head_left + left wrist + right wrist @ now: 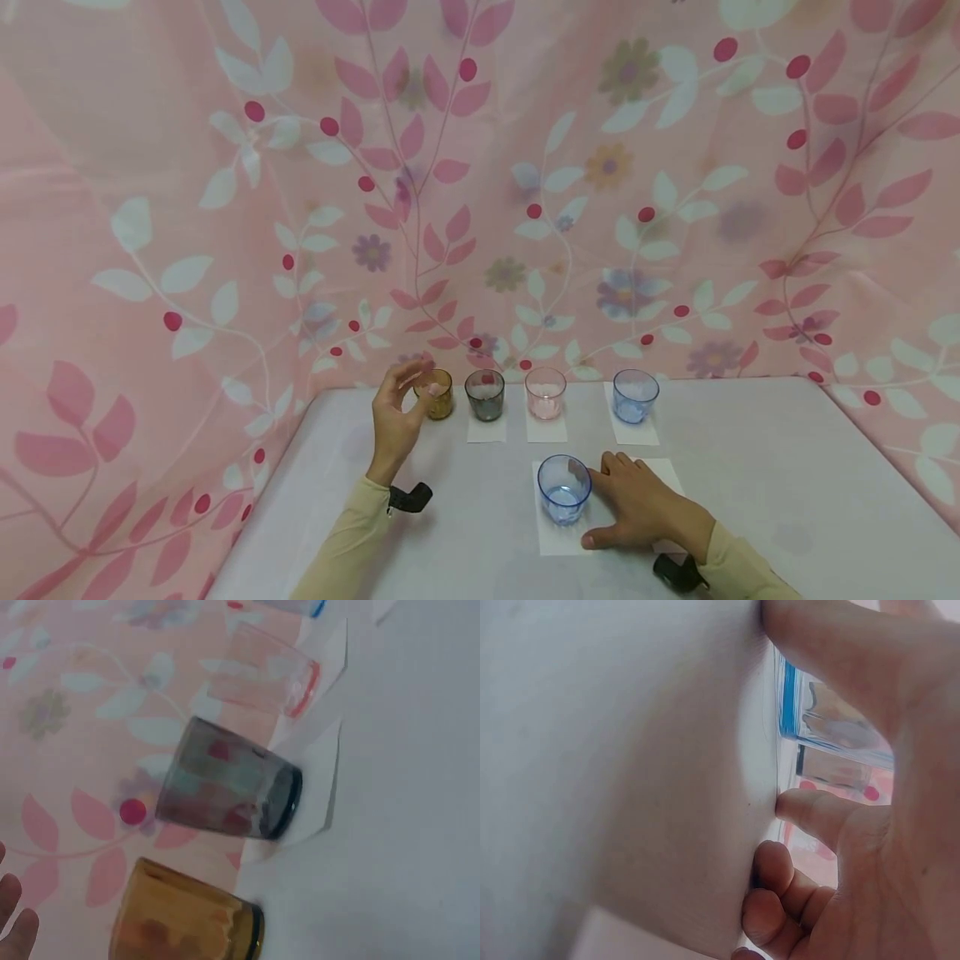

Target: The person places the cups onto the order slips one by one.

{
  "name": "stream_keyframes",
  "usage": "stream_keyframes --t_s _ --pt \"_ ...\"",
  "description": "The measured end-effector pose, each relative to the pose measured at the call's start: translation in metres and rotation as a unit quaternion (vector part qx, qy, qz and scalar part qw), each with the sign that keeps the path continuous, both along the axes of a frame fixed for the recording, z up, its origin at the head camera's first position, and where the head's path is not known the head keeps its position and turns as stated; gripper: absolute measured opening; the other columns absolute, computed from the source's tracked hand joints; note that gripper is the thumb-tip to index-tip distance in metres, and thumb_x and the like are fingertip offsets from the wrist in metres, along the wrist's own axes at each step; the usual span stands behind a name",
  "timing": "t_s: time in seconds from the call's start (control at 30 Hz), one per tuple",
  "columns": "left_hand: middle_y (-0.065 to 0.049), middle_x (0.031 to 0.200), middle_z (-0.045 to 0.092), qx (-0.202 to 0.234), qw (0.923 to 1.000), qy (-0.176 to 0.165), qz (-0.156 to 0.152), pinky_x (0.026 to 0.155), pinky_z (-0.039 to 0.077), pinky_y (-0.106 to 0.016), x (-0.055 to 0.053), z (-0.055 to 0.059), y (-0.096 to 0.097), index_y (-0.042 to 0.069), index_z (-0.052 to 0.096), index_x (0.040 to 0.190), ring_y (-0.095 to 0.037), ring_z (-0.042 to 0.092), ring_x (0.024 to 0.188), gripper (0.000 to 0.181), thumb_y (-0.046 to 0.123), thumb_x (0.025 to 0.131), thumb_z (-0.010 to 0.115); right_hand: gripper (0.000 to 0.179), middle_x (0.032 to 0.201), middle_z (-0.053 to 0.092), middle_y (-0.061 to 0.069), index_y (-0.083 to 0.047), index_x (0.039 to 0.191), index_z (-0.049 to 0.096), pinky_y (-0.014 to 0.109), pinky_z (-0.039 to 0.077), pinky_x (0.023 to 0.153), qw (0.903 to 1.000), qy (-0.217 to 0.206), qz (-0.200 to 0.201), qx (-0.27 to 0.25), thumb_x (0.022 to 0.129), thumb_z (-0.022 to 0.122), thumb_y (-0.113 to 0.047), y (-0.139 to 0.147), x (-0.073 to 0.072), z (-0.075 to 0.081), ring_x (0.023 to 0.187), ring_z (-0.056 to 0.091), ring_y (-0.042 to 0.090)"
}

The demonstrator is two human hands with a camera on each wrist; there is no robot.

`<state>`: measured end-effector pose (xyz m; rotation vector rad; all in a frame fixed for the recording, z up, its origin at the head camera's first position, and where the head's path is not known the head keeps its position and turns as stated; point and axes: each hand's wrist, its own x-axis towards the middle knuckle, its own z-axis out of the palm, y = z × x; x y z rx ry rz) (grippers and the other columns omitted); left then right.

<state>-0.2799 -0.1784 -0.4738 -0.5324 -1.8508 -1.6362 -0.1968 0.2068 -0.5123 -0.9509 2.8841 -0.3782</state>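
My left hand (396, 423) is raised beside an amber glass (444, 402) at the back left, its thumb overlapping the glass in the head view. In the left wrist view its fingers (16, 930) lie apart from the amber glass. My right hand (647, 504) rests on the table, thumb and index finger spread beside a near blue glass (564, 493) that stands upright on white paper (551, 540). In the right wrist view the fingertips (765, 915) touch the surface, and the blue glass (840, 720) shows beyond the gap between thumb and index finger.
Along the back edge stand a grey glass (485, 398), a pink glass (546, 396) and another blue glass (634, 400), each on or just behind a white paper. Another paper (663, 473) lies partly under my right hand. A flowered curtain (480, 208) hangs behind the table (795, 492).
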Motion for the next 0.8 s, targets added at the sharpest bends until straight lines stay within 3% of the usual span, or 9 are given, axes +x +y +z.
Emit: stream_keyframes --t_s 0.1,0.2,0.3,0.4,0.57,0.8 --pt "-0.016 0.143 0.063 -0.022 0.9991 -0.031 0.019 0.123 0.041 -0.052 -0.008 -0.010 -0.010 0.000 0.061 0.141 -0.035 0.054 0.140 0.053 0.002 0.092 0.081 0.099 0.095 0.042 -0.007 -0.011 0.138 0.068 0.027 0.031 0.070 1.0000 0.001 -0.003 0.003 0.073 0.076 -0.084 0.000 0.000 0.000 0.088 0.037 0.012" --pt "-0.018 0.153 0.055 -0.031 0.9946 -0.096 0.024 0.126 0.029 -0.067 -0.013 -0.019 -0.016 0.007 0.057 0.148 -0.040 0.043 0.150 0.062 0.011 0.092 0.084 0.099 0.095 0.042 -0.007 -0.011 0.138 0.068 0.027 0.031 0.070 1.0000 0.003 -0.003 0.003 0.073 0.075 -0.085 0.000 0.000 -0.001 0.088 0.037 0.012" --pt "-0.021 0.160 0.046 -0.030 0.9863 -0.161 0.023 0.128 0.022 -0.068 -0.018 -0.030 -0.021 0.007 0.050 0.154 -0.040 0.035 0.156 0.071 0.018 0.093 0.084 0.099 0.096 0.042 -0.007 -0.011 0.139 0.067 0.027 0.031 0.070 1.0000 0.005 -0.001 0.001 0.073 0.075 -0.085 0.000 -0.001 -0.001 0.088 0.037 0.012" --pt "-0.023 0.165 0.041 -0.022 0.9793 -0.201 0.016 0.129 0.021 -0.067 -0.025 -0.040 -0.023 0.003 0.042 0.158 -0.042 0.031 0.158 0.077 0.020 0.094 0.083 0.100 0.096 0.043 -0.007 -0.011 0.141 0.067 0.028 0.032 0.071 1.0000 0.002 -0.002 -0.002 0.073 0.075 -0.085 0.001 -0.003 -0.003 0.089 0.038 0.012" --pt "-0.023 0.169 0.034 -0.016 0.9738 -0.227 -0.003 0.129 0.021 -0.067 -0.031 -0.052 -0.027 0.002 0.031 0.163 -0.045 0.029 0.158 0.085 0.018 0.096 0.080 0.104 0.096 0.043 -0.008 -0.011 0.145 0.065 0.028 0.033 0.072 1.0000 -0.007 -0.006 0.000 0.074 0.074 -0.086 0.001 -0.004 -0.004 0.090 0.038 0.011" --pt "-0.026 0.170 0.032 -0.031 0.9714 -0.235 -0.015 0.128 0.024 -0.067 -0.039 -0.061 -0.032 0.002 0.025 0.165 -0.048 0.031 0.157 0.085 0.016 0.099 0.077 0.103 0.097 0.045 -0.008 -0.012 0.147 0.063 0.028 0.033 0.073 1.0000 -0.003 -0.006 -0.001 0.074 0.074 -0.085 0.001 -0.001 -0.001 0.091 0.039 0.011"
